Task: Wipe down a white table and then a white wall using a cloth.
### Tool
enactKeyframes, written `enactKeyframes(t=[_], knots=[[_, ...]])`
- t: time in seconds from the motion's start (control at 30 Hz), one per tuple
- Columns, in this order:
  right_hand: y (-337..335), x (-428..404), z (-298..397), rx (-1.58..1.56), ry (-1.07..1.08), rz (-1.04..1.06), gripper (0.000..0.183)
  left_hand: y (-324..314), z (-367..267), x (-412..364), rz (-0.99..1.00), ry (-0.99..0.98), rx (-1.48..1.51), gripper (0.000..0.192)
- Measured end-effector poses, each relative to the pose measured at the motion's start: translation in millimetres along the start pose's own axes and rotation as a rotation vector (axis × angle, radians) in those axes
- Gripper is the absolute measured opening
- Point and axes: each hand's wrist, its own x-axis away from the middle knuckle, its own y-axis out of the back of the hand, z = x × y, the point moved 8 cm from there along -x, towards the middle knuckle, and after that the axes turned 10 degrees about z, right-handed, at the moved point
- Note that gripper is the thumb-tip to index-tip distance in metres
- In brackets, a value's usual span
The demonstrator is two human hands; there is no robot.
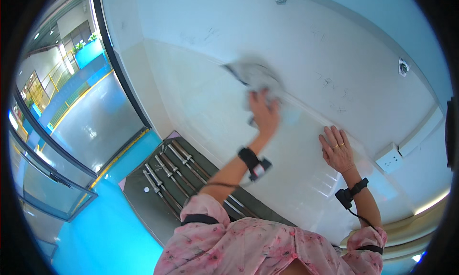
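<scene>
A grey-white cloth [256, 72], smeared by motion, is pressed to the pale wall near the line where its lower glossy tiles meet the upper painted part. My left hand [264, 112] grips the lower end of the cloth, its fingers blurred. My right hand [336, 150] lies flat with nothing in it, fingertips at the tile's top edge, to the right of the cloth. Dark scribbled marks [328, 82] show on the upper white wall [272, 31]. The glossy lower wall [200, 106] reflects light below my hands.
Several metal rods with thicker sleeves [168, 167] lie on a dark green mat [138, 189] to the lower left, beside the blue floor [107, 221]. A white power socket [389, 159] is fixed right of my right hand. Glass door panels [53, 189] stand at far left.
</scene>
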Motion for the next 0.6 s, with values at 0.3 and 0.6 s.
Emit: enactKeyframes(t=[0.3,0.6], knots=[[3,-3,5,-0.058,-0.022,0.072,0.053,18,23,-9,-0.02,-0.031,-0.182,0.068],[-3,0,-7,-0.032,-0.016,0.062,0.052,25,12,-44,-0.053,0.096,0.138,0.049]])
